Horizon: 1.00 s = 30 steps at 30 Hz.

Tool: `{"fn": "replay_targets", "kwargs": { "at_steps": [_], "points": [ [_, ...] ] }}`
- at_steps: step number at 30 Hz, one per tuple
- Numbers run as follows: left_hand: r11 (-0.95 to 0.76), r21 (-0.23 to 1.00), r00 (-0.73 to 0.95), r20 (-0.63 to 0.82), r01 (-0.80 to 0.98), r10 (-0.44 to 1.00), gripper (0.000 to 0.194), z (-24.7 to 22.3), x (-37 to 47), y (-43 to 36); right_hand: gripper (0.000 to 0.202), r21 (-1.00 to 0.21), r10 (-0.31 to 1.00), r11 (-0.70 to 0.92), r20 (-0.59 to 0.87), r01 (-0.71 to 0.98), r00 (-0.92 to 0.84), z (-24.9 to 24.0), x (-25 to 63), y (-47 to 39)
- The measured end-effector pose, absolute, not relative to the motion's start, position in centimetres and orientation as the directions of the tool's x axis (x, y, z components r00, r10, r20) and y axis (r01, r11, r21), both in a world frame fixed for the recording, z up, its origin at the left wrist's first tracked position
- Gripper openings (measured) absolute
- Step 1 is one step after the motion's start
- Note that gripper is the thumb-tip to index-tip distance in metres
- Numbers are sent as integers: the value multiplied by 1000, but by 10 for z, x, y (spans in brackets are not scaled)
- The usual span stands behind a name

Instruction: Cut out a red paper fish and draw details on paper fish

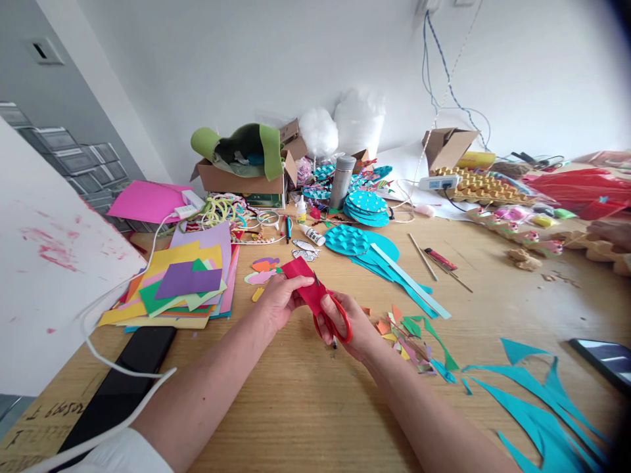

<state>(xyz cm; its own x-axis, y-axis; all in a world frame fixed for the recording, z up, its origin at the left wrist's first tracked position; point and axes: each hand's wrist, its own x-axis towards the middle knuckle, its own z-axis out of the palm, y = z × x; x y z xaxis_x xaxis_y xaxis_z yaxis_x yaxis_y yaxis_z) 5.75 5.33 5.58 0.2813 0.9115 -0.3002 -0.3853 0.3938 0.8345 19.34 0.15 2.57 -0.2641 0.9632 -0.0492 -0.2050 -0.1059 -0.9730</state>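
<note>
Between thumb and fingers, my left hand (280, 301) pinches a small piece of red paper (299, 270). My right hand (351, 322) grips red-handled scissors (346, 316), its fingers in the loops. The blades lie at the paper's right edge, partly hidden by it. Beyond my left hand are small cut paper shapes (263, 276) in pink, orange, purple and yellow. Colourful paper scraps (411, 338) are scattered to the right of my right hand. Farther off lie blue paper discs (389, 246), one with a scalloped pattern.
Stacked coloured paper (190, 282) lies at left, beside a black phone (131, 368) crossed by a white cable (93, 348). A cardboard box (246, 194), a grey bottle (342, 182) and egg trays (483, 187) line the back. Blue offcuts (532, 407) cover the right front.
</note>
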Motion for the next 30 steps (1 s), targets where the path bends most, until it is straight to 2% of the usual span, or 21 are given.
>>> {"fn": "replay_targets", "kwargs": {
  "at_steps": [30],
  "points": [
    [366, 874, 326, -262, -319, 908, 23, 56, 55, 55, 56, -985, 966, -124, -92, -123, -241, 32, 195, -1]
  ]
}}
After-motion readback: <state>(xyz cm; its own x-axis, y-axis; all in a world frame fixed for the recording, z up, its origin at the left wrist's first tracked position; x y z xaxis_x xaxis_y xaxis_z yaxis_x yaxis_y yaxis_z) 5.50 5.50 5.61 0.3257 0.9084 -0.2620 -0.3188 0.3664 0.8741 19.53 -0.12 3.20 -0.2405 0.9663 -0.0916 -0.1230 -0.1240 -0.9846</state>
